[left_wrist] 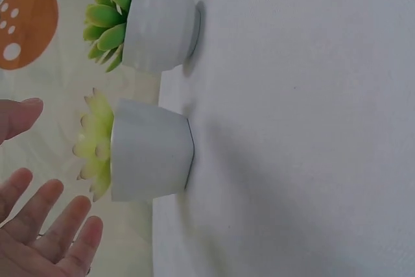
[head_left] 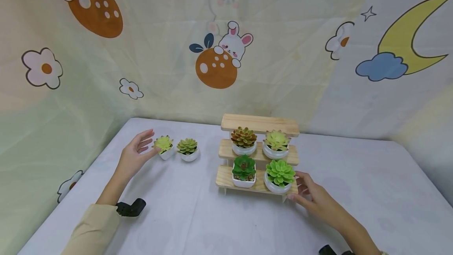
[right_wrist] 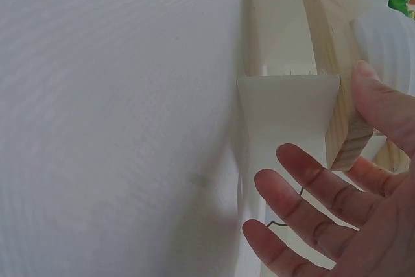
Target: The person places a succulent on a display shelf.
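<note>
Wooden shelf (head_left: 260, 124), right grip (head_left: 317, 196) alongside; left grip (head_left: 133, 153), spread, near yellow-green succulent (head_left: 164, 144)

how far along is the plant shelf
Done: four potted succulents stand on the shelf's lower two tiers. In hand: the left fingers are beside the yellow-green succulent, not gripping. Remaining, probably: it and the green succulent, both on the table; the top tier is bare.

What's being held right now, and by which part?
The left hand holds nothing. The right hand has its thumb at the right end of the bottom shelf; whether it grips cannot be told.
</note>
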`<state>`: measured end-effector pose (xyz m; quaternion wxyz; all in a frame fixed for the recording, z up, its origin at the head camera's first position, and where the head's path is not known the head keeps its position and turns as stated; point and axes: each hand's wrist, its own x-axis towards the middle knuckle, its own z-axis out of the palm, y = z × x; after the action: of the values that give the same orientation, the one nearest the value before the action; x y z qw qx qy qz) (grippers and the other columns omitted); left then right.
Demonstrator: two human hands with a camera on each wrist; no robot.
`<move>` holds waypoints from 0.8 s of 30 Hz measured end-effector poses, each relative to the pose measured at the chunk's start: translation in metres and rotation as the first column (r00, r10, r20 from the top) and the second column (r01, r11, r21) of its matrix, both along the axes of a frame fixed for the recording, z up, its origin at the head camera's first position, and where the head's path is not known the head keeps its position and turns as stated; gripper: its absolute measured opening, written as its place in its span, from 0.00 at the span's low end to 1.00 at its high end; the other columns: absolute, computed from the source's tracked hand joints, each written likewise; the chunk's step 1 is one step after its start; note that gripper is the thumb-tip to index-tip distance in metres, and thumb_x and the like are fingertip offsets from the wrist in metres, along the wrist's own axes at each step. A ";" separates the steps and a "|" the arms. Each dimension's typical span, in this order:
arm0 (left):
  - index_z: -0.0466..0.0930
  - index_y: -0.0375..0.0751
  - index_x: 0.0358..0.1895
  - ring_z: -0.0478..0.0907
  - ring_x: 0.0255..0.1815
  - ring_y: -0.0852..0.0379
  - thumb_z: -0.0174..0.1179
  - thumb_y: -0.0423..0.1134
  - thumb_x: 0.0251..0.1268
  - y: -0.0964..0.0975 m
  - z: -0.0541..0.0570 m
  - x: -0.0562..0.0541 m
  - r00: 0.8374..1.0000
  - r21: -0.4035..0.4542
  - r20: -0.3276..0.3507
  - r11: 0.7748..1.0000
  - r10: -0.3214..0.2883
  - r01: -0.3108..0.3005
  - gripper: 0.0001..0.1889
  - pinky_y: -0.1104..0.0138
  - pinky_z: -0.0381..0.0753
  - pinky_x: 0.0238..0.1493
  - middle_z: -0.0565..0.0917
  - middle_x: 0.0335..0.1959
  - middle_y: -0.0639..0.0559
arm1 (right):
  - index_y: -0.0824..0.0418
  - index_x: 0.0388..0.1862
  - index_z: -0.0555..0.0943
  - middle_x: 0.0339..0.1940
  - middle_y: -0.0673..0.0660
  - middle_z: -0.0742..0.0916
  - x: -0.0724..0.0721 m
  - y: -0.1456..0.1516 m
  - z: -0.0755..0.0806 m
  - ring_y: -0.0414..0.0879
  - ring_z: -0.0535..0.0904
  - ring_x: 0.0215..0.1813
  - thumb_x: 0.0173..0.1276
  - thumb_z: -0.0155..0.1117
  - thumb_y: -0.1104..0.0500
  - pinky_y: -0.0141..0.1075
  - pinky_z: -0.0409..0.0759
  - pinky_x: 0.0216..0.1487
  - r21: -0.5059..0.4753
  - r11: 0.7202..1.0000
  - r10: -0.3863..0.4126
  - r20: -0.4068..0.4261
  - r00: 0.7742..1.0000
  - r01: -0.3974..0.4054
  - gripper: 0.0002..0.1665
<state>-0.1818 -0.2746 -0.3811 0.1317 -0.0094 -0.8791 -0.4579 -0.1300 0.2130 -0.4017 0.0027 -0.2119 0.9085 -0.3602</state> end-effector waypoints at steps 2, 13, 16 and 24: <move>0.60 0.44 0.69 0.67 0.65 0.45 0.64 0.43 0.58 -0.003 -0.005 -0.002 1.000 0.035 0.012 0.999 -0.006 0.005 0.35 0.57 0.70 0.62 0.68 0.66 0.42 | 0.66 0.60 0.62 0.41 0.53 0.81 0.000 0.000 0.000 0.32 0.74 0.38 0.62 0.64 0.56 0.31 0.78 0.39 0.000 1.000 0.000 0.003 1.000 0.000 0.33; 0.48 0.44 0.73 0.63 0.66 0.38 0.64 0.45 0.58 -0.006 -0.007 -0.004 0.981 0.082 0.191 0.997 -0.019 0.003 0.43 0.47 0.70 0.60 0.60 0.70 0.38 | 0.66 0.60 0.62 0.41 0.53 0.81 -0.001 0.001 -0.002 0.32 0.74 0.38 0.63 0.64 0.56 0.31 0.78 0.40 0.003 1.000 0.003 -0.010 1.000 -0.003 0.32; 0.46 0.44 0.73 0.63 0.66 0.38 0.64 0.46 0.57 -0.007 -0.010 -0.006 0.974 0.088 0.227 0.996 -0.021 0.001 0.45 0.46 0.68 0.60 0.60 0.69 0.37 | 0.66 0.60 0.62 0.41 0.53 0.81 -0.001 0.001 -0.002 0.32 0.74 0.38 0.63 0.64 0.56 0.31 0.78 0.39 0.001 1.000 0.006 -0.016 1.000 -0.006 0.32; 0.46 0.41 0.73 0.62 0.66 0.38 0.65 0.44 0.56 -0.006 -0.016 -0.013 0.952 0.092 0.306 0.996 -0.021 -0.007 0.46 0.44 0.65 0.62 0.60 0.67 0.36 | 0.67 0.60 0.62 0.41 0.53 0.81 -0.001 0.001 -0.002 0.31 0.74 0.38 0.63 0.64 0.56 0.31 0.78 0.40 0.000 1.000 0.003 -0.010 1.000 -0.003 0.33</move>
<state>-0.1952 -0.2811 -0.3966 -0.0074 0.0646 -0.8670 -0.4941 -0.1313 0.2140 -0.4041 -0.0013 -0.2150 0.9081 -0.3593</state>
